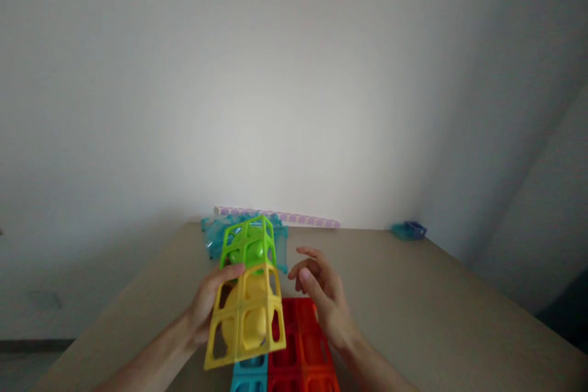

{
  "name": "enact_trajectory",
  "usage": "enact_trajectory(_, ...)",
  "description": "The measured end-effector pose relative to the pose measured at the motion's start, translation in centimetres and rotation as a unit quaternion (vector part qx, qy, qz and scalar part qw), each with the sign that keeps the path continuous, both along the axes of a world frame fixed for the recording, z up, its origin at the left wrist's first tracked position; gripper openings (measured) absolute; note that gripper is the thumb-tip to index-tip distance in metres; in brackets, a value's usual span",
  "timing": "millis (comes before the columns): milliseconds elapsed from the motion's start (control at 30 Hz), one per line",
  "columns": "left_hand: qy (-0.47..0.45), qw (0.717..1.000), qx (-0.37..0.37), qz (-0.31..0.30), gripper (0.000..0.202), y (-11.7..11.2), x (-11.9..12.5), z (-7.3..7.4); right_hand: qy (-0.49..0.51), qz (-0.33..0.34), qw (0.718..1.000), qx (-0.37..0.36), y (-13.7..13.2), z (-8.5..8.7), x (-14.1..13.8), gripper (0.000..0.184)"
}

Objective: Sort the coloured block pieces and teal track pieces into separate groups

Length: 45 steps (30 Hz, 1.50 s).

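My left hand (205,305) is closed around the side of a yellow openwork plastic box (252,305), tilted in the air above the table. A rounded yellow shape, like a ball, shows through its openings. A smaller green openwork box (248,226) joins or rests against its far end, with a round green shape inside. To the right, my right hand (324,294) hovers with loosely bent fingers apart, holding nothing. Below the yellow box lie a red openwork box (309,340) and a blue openwork box (250,370), side by side and partly hidden.
Crumpled turquoise plastic bags (215,236) lie behind the green box. A purple-patterned roll (307,219) stretches along the white wall (294,104) at the back of the beige table (413,300). A small blue and purple item (410,231) sits at the far right corner.
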<state>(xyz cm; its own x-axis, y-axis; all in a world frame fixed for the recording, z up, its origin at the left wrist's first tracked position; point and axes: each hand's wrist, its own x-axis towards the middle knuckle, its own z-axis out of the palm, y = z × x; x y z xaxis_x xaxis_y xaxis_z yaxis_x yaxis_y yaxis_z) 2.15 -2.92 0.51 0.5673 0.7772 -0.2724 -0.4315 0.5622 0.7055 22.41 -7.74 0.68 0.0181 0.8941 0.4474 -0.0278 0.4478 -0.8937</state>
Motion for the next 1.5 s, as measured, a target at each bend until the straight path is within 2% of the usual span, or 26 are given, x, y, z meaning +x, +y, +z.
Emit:
enact_trajectory(133,0.029,0.997,0.069,-0.026,0.023,-0.7,0.2,0.8,-0.005,-0.028,0.999,-0.030,0.3,0.1,0.1,0.059)
enact_trajectory(233,0.032,0.992,0.114,-0.035,0.032,-0.8,0.4,1.2,-0.043,-0.017,0.999,-0.024,0.3,-0.1,0.0,0.064)
enact_trajectory(333,0.022,0.989,0.134,-0.063,0.040,-0.7,0.3,1.4,-0.069,0.014,0.997,-0.018,0.3,-0.3,-0.2,0.062)
enact_trajectory(433,0.022,0.986,0.135,-0.095,0.040,-0.6,0.2,1.5,-0.079,0.046,0.995,-0.026,0.2,-0.5,-0.5,0.056)
enact_trajectory(500,0.019,0.986,0.135,-0.097,0.038,-0.4,0.1,1.3,-0.065,0.039,0.996,-0.040,0.2,-0.6,-0.8,0.051)
enact_trajectory(567,0.016,0.989,0.120,-0.082,0.034,-0.2,-0.1,0.8,-0.044,0.006,0.997,-0.064,0.1,-0.8,-1.0,0.049)
enact_trajectory(633,0.023,0.995,0.072,-0.068,0.027,0.1,-0.6,0.4,-0.036,-0.042,0.995,-0.079,0.0,-0.9,-0.9,0.046)
enact_trajectory(733,0.023,0.996,-0.043,-0.079,0.037,0.7,-1.4,0.0,-0.097,-0.131,0.986,-0.034,-0.1,-0.7,-0.3,0.035)
enact_trajectory(800,-0.012,0.997,-0.054,-0.052,0.035,1.2,-1.9,-0.1,-0.180,-0.158,0.971,-0.002,-0.1,-0.7,0.1,0.027)
enact_trajectory(833,-0.029,0.998,-0.045,-0.031,0.031,1.5,-2.0,-0.1,-0.223,-0.142,0.964,-0.007,-0.1,-0.7,0.2,0.023)
enact_trajectory(900,-0.049,0.998,-0.027,0.008,0.026,2.0,-2.0,-0.2,-0.284,-0.071,0.955,-0.055,-0.2,-1.0,0.1,0.018)
enact_trajectory(1000,-0.066,0.996,-0.020,0.063,0.022,2.4,-1.5,-0.5,-0.296,0.000,0.950,-0.102,-0.5,-1.7,-0.5,0.018)
enact_trajectory(1100,-0.077,0.986,-0.011,0.148,0.016,2.6,-0.6,-0.8,-0.259,-0.010,0.961,-0.100,-0.8,-2.4,-1.3,0.026)
enact_trajectory(1167,-0.074,0.976,0.010,0.204,0.016,2.8,0.0,-0.9,-0.217,-0.018,0.971,-0.101,-0.9,-2.8,-1.5,0.038)
enact_trajectory(1267,-0.083,0.963,0.053,0.250,0.020,3.1,0.5,-0.9,-0.137,-0.020,0.988,-0.069,-0.4,-3.5,-1.2,0.053)
enact_trajectory(1367,-0.117,0.952,0.068,0.274,0.024,3.4,0.4,-0.8,-0.096,-0.027,0.995,-0.003,1.4,-4.1,0.1,0.042)
enact_trajectory(1433,-0.140,0.946,0.065,0.286,0.025,3.6,0.2,-0.6,-0.115,-0.075,0.990,0.023,3.2,-4.4,1.4,0.034)
enact_trajectory(1500,-0.147,0.942,0.066,0.295,0.024,3.8,0.1,-0.4,-0.136,-0.149,0.979,0.037,5.0,-4.5,2.5,0.035)
